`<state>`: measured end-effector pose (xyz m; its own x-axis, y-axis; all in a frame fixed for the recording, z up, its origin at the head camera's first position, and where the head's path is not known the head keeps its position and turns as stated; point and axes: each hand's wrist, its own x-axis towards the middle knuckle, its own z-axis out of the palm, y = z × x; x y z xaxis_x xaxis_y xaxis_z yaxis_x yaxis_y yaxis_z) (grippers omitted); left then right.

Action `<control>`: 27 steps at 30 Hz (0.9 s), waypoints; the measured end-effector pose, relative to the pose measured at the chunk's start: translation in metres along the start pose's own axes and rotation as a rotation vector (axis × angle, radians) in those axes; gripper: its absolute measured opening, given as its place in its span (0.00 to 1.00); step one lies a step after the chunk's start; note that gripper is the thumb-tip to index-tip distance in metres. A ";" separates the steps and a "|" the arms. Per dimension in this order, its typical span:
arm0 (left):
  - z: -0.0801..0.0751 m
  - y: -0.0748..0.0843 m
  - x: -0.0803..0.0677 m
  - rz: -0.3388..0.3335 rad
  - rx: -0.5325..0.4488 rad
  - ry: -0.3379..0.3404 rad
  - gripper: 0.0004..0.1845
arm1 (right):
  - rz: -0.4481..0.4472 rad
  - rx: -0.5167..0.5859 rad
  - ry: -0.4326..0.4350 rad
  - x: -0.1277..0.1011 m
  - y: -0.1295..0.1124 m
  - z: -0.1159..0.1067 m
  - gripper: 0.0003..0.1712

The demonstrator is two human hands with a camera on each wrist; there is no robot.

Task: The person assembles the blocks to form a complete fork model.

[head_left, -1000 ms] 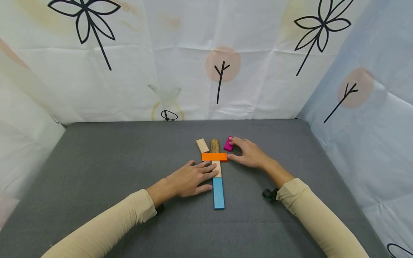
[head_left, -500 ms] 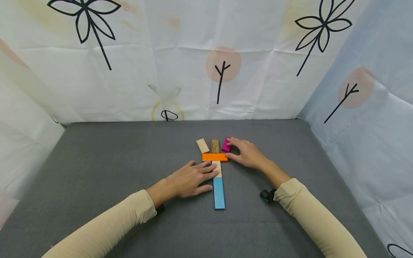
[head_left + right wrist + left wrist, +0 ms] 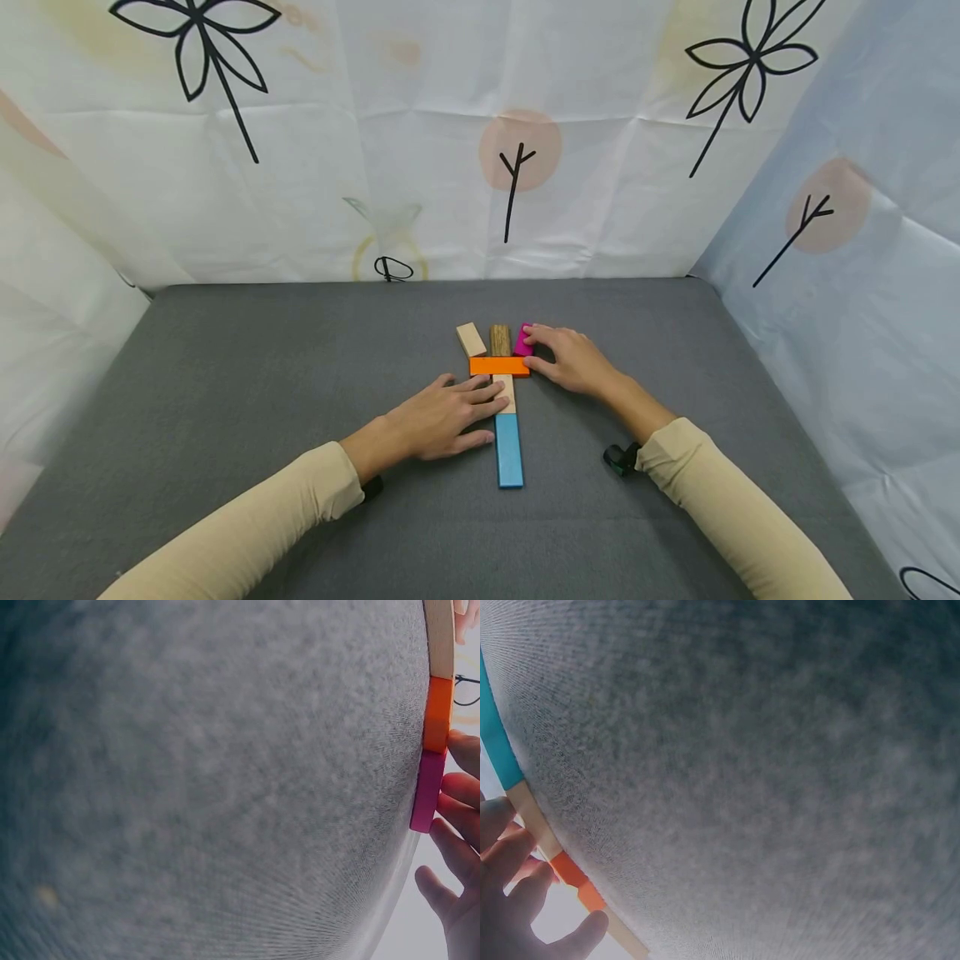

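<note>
— Magenta block [image 3: 522, 339]: that's what the right hand [image 3: 572, 360] has, fingertips curled onto its far end, thumb down by the right tip of the orange bar [image 3: 498, 365]. It sits just right of the dark wood block [image 3: 499, 339], touching the far edge of the orange bar, as the right wrist view [image 3: 427, 790] confirms.

— And the left hand [image 3: 442, 414]?

— Flat on the grey mat [image 3: 262, 367], fingers straight, tips resting on the pale plank [image 3: 506, 392] that runs into the blue plank [image 3: 508, 449] nearer us.

— So how far along would you say?

— Blue, pale, orange crossbar and dark wood look placed. I'd judge the magenta one nearly seated. The tan block [image 3: 470, 338] on the left lies askew, so that probably wants straightening.
</note>
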<state>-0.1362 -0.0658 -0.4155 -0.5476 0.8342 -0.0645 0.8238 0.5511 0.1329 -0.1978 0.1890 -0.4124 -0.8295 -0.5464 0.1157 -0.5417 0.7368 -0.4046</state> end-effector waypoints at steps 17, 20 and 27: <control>0.000 0.003 0.002 -0.012 -0.090 0.023 0.31 | -0.066 -0.046 0.030 0.000 0.003 -0.003 0.21; 0.001 0.003 0.003 -0.023 -0.133 0.022 0.31 | -0.026 -0.032 0.026 -0.001 0.006 -0.008 0.24; -0.003 -0.007 0.001 -0.061 -0.148 0.046 0.32 | 0.053 -0.043 0.026 -0.006 0.022 -0.023 0.33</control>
<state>-0.1430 -0.0689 -0.4139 -0.6046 0.7959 -0.0322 0.7603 0.5887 0.2747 -0.2077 0.2176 -0.4008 -0.8600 -0.4962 0.1190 -0.5020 0.7811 -0.3713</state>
